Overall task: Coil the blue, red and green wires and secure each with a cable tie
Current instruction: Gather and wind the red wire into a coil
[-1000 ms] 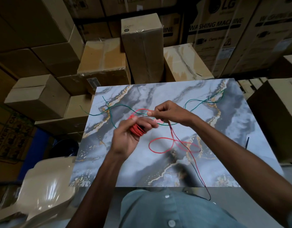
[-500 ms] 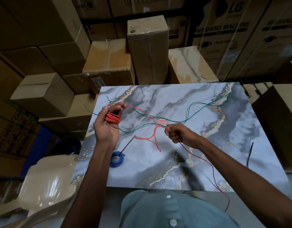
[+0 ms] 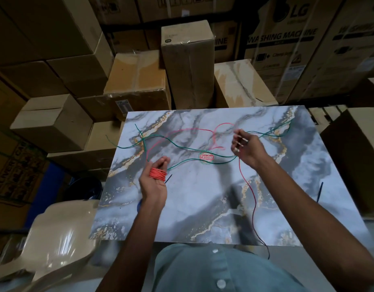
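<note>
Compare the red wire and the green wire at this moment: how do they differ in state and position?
The red wire is partly coiled around the left hand's fingers; the green wire has no coil and lies loose across the table. The red wire's free length passes the right hand and trails off the near edge; no hand holds the green wire. Both are thin, and neither shows a tie.

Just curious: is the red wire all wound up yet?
Only partly. Some red wire is coiled around the left hand fingers; a long loose stretch trails across the table past the right hand.
</note>
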`<state>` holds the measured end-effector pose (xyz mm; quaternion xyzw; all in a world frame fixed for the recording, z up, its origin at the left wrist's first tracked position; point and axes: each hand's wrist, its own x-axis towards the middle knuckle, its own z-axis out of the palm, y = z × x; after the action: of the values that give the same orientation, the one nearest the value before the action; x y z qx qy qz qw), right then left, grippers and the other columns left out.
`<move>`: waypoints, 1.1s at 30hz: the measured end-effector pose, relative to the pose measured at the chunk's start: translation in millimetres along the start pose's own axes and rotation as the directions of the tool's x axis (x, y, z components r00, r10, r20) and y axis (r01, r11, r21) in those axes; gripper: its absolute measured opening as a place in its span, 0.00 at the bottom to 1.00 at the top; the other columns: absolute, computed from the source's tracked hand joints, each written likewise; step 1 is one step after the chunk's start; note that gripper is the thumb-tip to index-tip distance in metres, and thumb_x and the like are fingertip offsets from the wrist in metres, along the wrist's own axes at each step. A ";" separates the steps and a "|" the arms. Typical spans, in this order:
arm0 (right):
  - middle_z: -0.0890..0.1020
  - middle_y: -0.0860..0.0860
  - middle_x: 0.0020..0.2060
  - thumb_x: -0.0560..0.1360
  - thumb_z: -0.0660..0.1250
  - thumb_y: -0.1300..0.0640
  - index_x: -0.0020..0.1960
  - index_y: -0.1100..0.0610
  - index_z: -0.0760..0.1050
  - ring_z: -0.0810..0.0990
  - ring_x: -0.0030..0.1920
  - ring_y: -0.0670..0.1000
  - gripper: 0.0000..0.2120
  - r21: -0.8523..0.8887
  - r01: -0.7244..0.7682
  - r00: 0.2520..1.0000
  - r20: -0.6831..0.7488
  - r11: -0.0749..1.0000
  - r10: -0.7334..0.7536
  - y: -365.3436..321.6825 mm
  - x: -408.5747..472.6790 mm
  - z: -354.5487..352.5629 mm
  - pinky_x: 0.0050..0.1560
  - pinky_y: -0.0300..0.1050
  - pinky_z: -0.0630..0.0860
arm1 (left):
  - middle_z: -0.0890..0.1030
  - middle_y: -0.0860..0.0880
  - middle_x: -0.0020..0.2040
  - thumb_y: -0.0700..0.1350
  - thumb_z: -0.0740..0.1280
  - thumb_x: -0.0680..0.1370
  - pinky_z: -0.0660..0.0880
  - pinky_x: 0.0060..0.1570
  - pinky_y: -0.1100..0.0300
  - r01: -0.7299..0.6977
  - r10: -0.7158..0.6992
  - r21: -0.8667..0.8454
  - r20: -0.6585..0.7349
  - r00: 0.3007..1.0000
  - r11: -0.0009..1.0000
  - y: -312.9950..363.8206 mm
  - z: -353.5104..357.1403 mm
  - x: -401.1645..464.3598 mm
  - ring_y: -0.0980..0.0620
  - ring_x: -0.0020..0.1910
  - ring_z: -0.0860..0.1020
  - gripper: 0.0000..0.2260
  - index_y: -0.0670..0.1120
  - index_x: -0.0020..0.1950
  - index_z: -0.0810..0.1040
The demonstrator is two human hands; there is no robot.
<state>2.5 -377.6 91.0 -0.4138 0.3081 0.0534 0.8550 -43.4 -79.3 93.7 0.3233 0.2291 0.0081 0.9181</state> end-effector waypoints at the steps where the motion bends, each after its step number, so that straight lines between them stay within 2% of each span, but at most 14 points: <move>1: 0.79 0.47 0.37 0.83 0.60 0.58 0.47 0.54 0.80 0.77 0.37 0.45 0.12 -0.190 -0.002 1.000 -0.010 0.982 0.000 6.7 -0.2 4.4 0.39 0.39 0.69 | 0.85 0.38 0.41 0.41 0.55 0.84 0.82 0.49 0.60 0.023 -0.023 0.014 0.012 1.000 1.000 -6.8 4.3 -4.1 0.43 0.42 0.85 0.24 0.34 0.37 0.83; 2: 0.79 0.46 0.38 0.83 0.59 0.58 0.47 0.52 0.80 0.78 0.39 0.45 0.13 -0.351 0.006 0.999 -0.030 0.936 -0.017 12.0 -0.6 8.5 0.40 0.41 0.66 | 0.85 0.38 0.40 0.40 0.54 0.84 0.82 0.49 0.60 0.044 -0.044 0.023 0.030 0.999 0.999 -11.5 8.3 -8.5 0.43 0.42 0.85 0.25 0.34 0.35 0.83; 4: 0.78 0.46 0.38 0.83 0.59 0.57 0.47 0.52 0.79 0.78 0.39 0.45 0.11 -0.470 0.009 0.997 -0.061 0.883 -0.043 14.0 0.6 14.5 0.39 0.43 0.64 | 0.85 0.38 0.40 0.40 0.54 0.84 0.82 0.49 0.60 0.083 -0.086 0.046 0.066 0.994 0.995 -16.6 14.1 -16.3 0.43 0.43 0.85 0.25 0.34 0.34 0.83; 8: 0.70 0.48 0.30 0.80 0.63 0.58 0.45 0.54 0.75 0.71 0.30 0.46 0.05 -0.316 -0.038 0.999 0.008 0.948 0.043 -8.5 2.4 26.2 0.36 0.40 0.69 | 0.85 0.37 0.40 0.40 0.55 0.84 0.82 0.49 0.58 0.161 -0.176 0.173 0.076 0.981 0.972 -25.1 13.7 -26.7 0.42 0.44 0.85 0.24 0.34 0.34 0.82; 12: 0.62 0.47 0.29 0.82 0.62 0.60 0.43 0.53 0.70 0.61 0.26 0.45 0.09 -0.120 -0.046 0.982 0.175 0.992 0.067 -48.7 -12.3 65.3 0.31 0.37 0.60 | 0.84 0.37 0.41 0.39 0.56 0.83 0.82 0.47 0.59 0.212 -0.232 0.228 0.066 0.970 0.950 -32.3 12.1 -33.9 0.41 0.46 0.85 0.17 0.32 0.42 0.78; 14: 0.61 0.47 0.30 0.82 0.61 0.61 0.42 0.54 0.71 0.59 0.25 0.44 0.09 -0.076 0.055 0.972 0.232 0.996 -0.036 -75.6 -26.6 95.6 0.28 0.36 0.57 | 0.84 0.37 0.41 0.39 0.56 0.83 0.82 0.48 0.60 0.216 -0.241 0.235 0.083 0.967 0.948 -32.5 16.5 -35.9 0.42 0.45 0.85 0.16 0.32 0.43 0.78; 17: 0.62 0.47 0.30 0.80 0.63 0.61 0.42 0.57 0.75 0.58 0.25 0.44 0.08 0.010 0.258 0.925 0.287 0.966 -0.250 -115.3 -53.0 141.9 0.28 0.37 0.55 | 0.84 0.36 0.41 0.39 0.56 0.83 0.82 0.49 0.59 0.199 -0.231 0.220 0.130 0.964 0.955 -29.2 30.1 -36.4 0.41 0.45 0.85 0.18 0.32 0.40 0.79; 20: 0.67 0.48 0.27 0.78 0.64 0.57 0.31 0.55 0.75 0.59 0.26 0.45 0.17 0.111 0.393 0.863 0.300 0.913 -0.407 -135.0 -72.3 169.0 0.30 0.40 0.55 | 0.84 0.36 0.41 0.39 0.55 0.84 0.82 0.49 0.58 0.163 -0.202 0.202 0.190 0.961 0.966 -24.0 45.7 -36.2 0.42 0.45 0.85 0.22 0.32 0.37 0.80; 22: 0.68 0.47 0.23 0.79 0.63 0.57 0.24 0.52 0.70 0.59 0.24 0.46 0.24 0.143 0.413 0.848 0.300 0.900 -0.437 -131.2 -71.5 172.5 0.29 0.41 0.54 | 0.84 0.37 0.40 0.39 0.55 0.84 0.82 0.51 0.58 0.145 -0.188 0.203 0.210 0.959 0.968 -21.9 51.8 -35.2 0.42 0.44 0.85 0.24 0.33 0.34 0.82; 25: 0.65 0.47 0.18 0.78 0.63 0.58 0.22 0.52 0.70 0.63 0.20 0.46 0.25 0.084 0.358 0.901 0.231 0.930 -0.367 -97.7 -47.7 153.6 0.28 0.40 0.55 | 0.85 0.37 0.40 0.39 0.55 0.84 0.82 0.49 0.59 0.144 -0.186 0.202 0.206 0.961 0.969 -24.5 52.4 -32.3 0.42 0.44 0.85 0.24 0.34 0.33 0.82; 29: 0.65 0.48 0.19 0.69 0.64 0.58 0.24 0.53 0.71 0.64 0.20 0.47 0.15 0.062 0.258 0.962 0.075 0.964 -0.262 -29.7 -12.0 96.7 0.27 0.38 0.60 | 0.84 0.37 0.40 0.38 0.55 0.83 0.81 0.45 0.60 0.171 -0.211 0.222 0.171 0.963 0.960 -32.9 41.7 -32.2 0.42 0.44 0.85 0.23 0.34 0.33 0.82; 33: 0.63 0.49 0.20 0.73 0.62 0.61 0.29 0.54 0.68 0.62 0.20 0.49 0.14 -0.050 0.192 0.975 -0.100 0.980 -0.196 23.3 9.5 43.6 0.28 0.44 0.60 | 0.84 0.38 0.40 0.39 0.57 0.82 0.82 0.47 0.59 0.201 -0.241 0.258 0.135 0.961 0.945 -39.7 31.1 -33.4 0.42 0.44 0.85 0.23 0.35 0.33 0.82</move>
<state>23.1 -331.6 90.3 -0.4611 0.3095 -0.0458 0.8303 -65.3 -134.5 105.2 0.4045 0.1866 -0.1501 0.8826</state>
